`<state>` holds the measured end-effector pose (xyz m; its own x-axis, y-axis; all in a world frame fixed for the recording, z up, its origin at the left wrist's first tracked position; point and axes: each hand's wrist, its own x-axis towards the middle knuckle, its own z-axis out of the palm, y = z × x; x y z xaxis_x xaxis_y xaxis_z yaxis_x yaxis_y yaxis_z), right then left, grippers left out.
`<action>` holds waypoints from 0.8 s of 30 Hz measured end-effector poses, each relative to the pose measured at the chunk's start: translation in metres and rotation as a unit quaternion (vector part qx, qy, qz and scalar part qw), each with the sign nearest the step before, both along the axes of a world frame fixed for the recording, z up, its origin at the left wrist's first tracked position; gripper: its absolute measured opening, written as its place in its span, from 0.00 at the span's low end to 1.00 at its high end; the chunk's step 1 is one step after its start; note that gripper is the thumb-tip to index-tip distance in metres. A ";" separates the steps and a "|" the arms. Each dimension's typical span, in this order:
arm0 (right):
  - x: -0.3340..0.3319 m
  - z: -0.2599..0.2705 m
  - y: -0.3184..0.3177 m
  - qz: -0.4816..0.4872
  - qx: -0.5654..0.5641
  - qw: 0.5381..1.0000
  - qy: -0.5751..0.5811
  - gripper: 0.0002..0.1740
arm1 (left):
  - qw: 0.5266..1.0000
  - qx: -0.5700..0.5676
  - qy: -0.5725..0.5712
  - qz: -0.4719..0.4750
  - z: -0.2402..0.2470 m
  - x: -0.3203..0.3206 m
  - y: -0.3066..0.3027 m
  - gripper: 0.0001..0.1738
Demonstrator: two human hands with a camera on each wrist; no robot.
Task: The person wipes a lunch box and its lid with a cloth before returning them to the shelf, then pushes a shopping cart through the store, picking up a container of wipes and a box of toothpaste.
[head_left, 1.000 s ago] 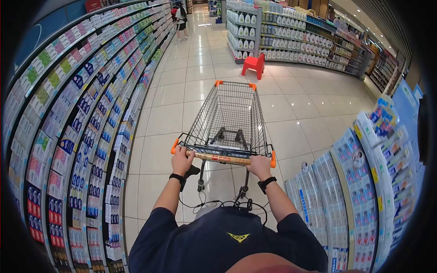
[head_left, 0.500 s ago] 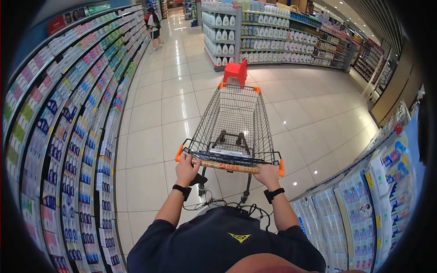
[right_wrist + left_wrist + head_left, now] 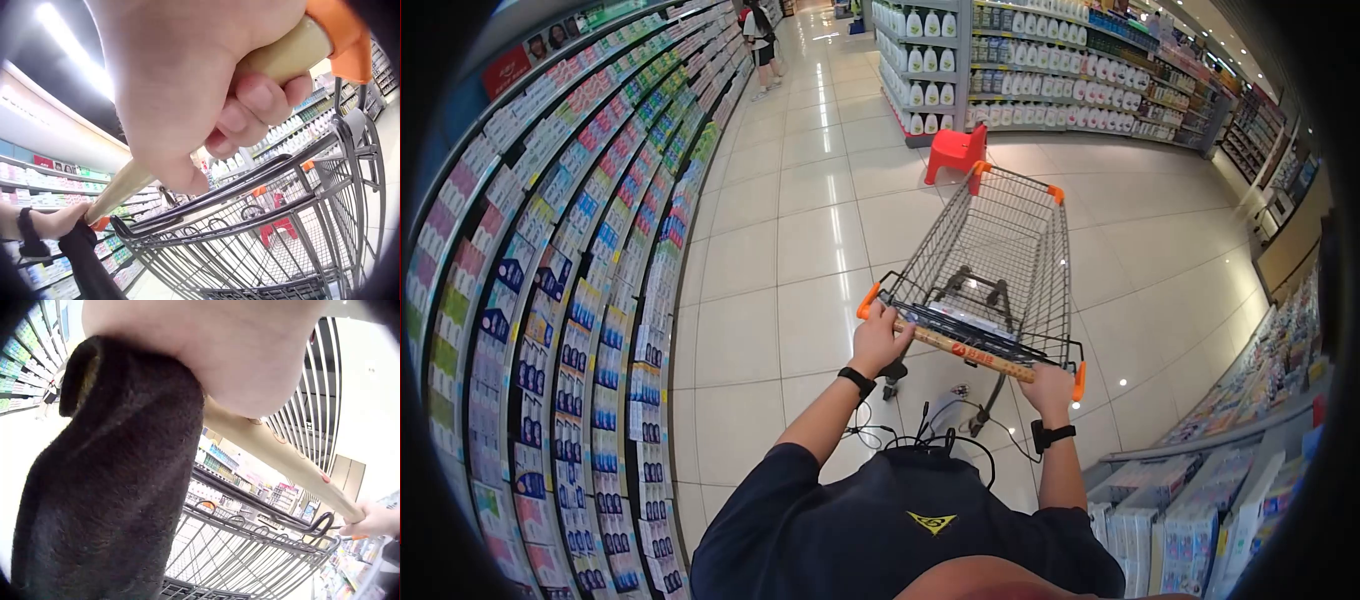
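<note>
A wire shopping cart (image 3: 1010, 235) with orange corner caps stands in front of me, angled to the right. My left hand (image 3: 881, 342) grips the left end of its tan handle bar (image 3: 970, 352). Near the other end, my right hand (image 3: 1052, 390) holds the same bar. In the right wrist view the right hand's fingers (image 3: 253, 103) curl round the bar, beside an orange end cap (image 3: 350, 44). A dark fuzzy cloth piece (image 3: 112, 481) hangs below the left hand (image 3: 206, 356) and hides part of the cart in the left wrist view.
A red stool (image 3: 956, 155) stands just beyond the cart's front left corner. Long shelves of boxed goods (image 3: 550, 330) line the left side. Bottle shelves (image 3: 1040, 75) rise ahead, a low display (image 3: 1180, 500) is at near right, and a person (image 3: 760, 45) stands far left.
The cart has swung its front to the right, past the red stool. Both hands keep their grip and have shifted rightward with the bar. The right-hand display now appears lower in view.
</note>
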<state>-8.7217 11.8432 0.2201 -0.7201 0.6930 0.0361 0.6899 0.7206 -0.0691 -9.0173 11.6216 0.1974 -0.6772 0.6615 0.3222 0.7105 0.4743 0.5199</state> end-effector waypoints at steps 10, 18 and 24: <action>-0.072 -0.009 0.164 -0.017 -0.030 0.998 0.053 0.18 | 0.999 -0.024 0.017 -0.030 -0.010 -0.097 0.198 0.22; -0.127 -0.014 0.300 -0.033 -0.024 0.997 0.066 0.19 | 0.998 -0.004 0.027 -0.064 -0.015 -0.164 0.357 0.22; -0.157 -0.020 0.398 -0.076 -0.021 0.996 0.047 0.20 | 0.996 0.000 0.011 -0.092 -0.023 -0.202 0.473 0.22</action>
<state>-8.8783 12.2411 0.1998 -0.6011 0.7964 0.0670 0.7801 0.6029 -0.1674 -9.2193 12.0945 0.1744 -0.5379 0.7733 0.3356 0.7964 0.3355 0.5032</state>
